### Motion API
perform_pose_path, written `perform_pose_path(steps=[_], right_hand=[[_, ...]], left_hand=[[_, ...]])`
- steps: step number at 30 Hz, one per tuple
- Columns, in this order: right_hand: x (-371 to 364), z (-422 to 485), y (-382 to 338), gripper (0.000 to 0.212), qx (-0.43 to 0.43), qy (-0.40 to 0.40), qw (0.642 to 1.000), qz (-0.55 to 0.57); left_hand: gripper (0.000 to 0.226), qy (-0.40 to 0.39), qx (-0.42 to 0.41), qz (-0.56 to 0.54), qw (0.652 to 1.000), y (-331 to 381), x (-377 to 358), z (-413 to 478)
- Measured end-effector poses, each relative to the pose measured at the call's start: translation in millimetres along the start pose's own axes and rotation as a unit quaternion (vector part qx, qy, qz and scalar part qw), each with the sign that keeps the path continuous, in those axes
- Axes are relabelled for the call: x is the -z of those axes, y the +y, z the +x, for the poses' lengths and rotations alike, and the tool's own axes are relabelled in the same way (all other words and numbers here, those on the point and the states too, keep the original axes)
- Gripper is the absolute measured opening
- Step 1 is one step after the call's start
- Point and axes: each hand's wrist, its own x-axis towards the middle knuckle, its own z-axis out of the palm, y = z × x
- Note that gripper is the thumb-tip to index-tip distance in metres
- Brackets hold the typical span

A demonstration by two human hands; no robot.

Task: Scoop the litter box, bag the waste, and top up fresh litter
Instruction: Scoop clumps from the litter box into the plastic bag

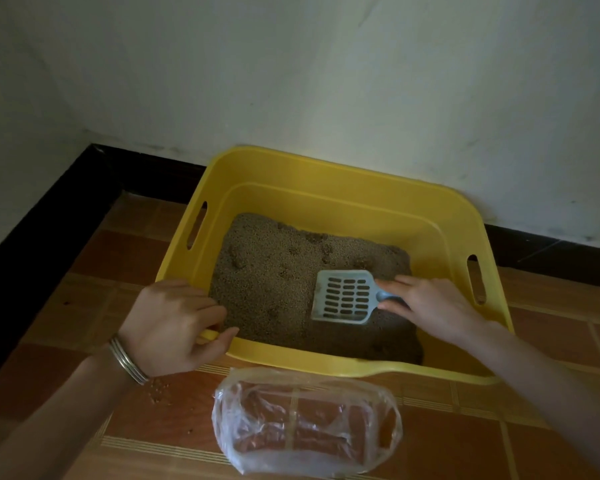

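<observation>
Terracotta floor tiles with pale grout lines are running up to a black skirting board and a scuffed white wall, and the yellow plastic litter box [329, 188] is sitting in that corner, its smooth walls rounded at the corners and pierced by a slot handle on each side. Brown granular litter [271, 271] is lying unevenly inside, pitted with small dents and clumps.

From the head camera, the left hand [174, 323], wearing silver bangles [127, 362] at the wrist, is curling over the near left rim, thumb and fingers closed on it to steady the box. The right hand [430, 306] is closing loosely around the handle of the pale blue slotted scoop [343, 296], whose flat blade is resting on the litter near the right side.

That scoop is probably light and stiff, best taken by its handle; loaded litter will likely be adding weight. A thin, crinkled clear plastic bag [305, 420] is lying limp on the tiles just in front of the box, apparently empty, and will likely need holding open. Some spilled granules [158, 389] are dotting the floor beside it.
</observation>
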Motion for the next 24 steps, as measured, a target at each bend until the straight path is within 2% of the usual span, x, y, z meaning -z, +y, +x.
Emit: perform_pose_path(steps=[4, 8, 17, 24], right_hand=[[17.0, -10.2, 20.6, 0.04, -0.086, -0.018, 0.996, -0.032], [22.6, -9.0, 33.6, 0.035, -0.158, -0.077, 0.983, -0.058], [29.1, 2.3, 39.9, 0.036, -0.184, -0.11, 0.972, -0.097], [28.0, 21.2, 48.0, 0.036, -0.179, -0.14, 0.973, -0.048]], left_hand=[[0.037, 0.018, 0.015, 0.0, 1.0, 3.5, 0.3, 0.8], [0.034, 0.037, 0.018, 0.0, 0.999, 3.0, 0.7, 2.5], [0.033, 0.043, 0.021, -0.005, 0.999, 2.9, -0.8, 2.3], [0.034, 0.038, 0.022, -0.003, 0.999, 4.0, 0.4, 1.7]])
